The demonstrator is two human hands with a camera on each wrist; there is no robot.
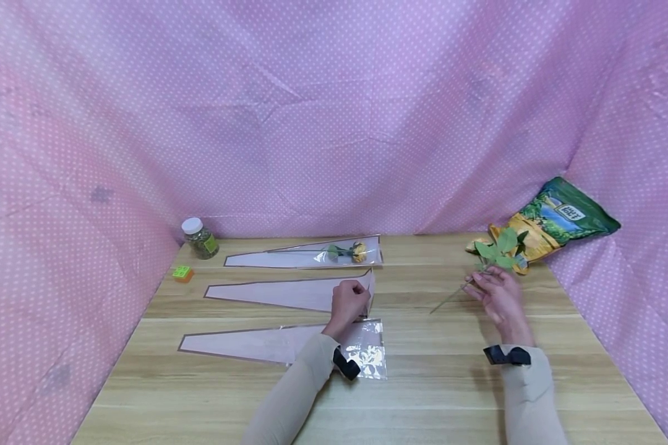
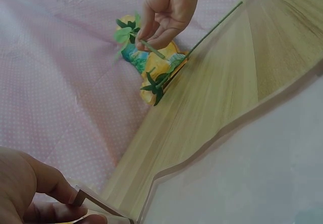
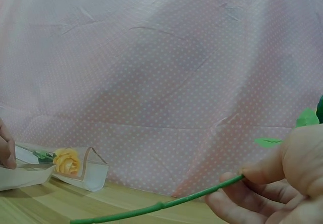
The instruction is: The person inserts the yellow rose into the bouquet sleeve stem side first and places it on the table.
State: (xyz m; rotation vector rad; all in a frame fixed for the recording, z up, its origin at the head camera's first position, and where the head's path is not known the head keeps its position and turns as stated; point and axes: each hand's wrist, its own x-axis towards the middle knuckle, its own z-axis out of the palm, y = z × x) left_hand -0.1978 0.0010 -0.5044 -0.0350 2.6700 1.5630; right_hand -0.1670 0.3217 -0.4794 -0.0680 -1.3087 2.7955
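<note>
My left hand [image 1: 349, 303] pinches the wide-end edge of the middle flower sleeve [image 1: 278, 293], a long tapered clear wrapper with a dark border. In the left wrist view its mouth edge [image 2: 103, 207] is lifted at the fingertips. To the right, my right hand [image 1: 501, 296] pinches an artificial rose by its green stem [image 3: 161, 205]. The stem's bare end points left toward the sleeves, while its leaves [image 1: 495, 247] spread beyond the fingers. Farther back, a sleeve [image 1: 256, 259] has a yellow rose [image 1: 359, 251] inside. The front sleeve [image 1: 245, 343] lies flat, partly under my left forearm.
A green and yellow snack bag [image 1: 568, 216] leans at the back right corner, with another yellow rose [image 2: 149, 95] lying by it. At the back left stand a white-capped jar [image 1: 201, 239] and a small green-and-orange block [image 1: 183, 274]. Pink dotted cloth [image 1: 334, 123] surrounds the table.
</note>
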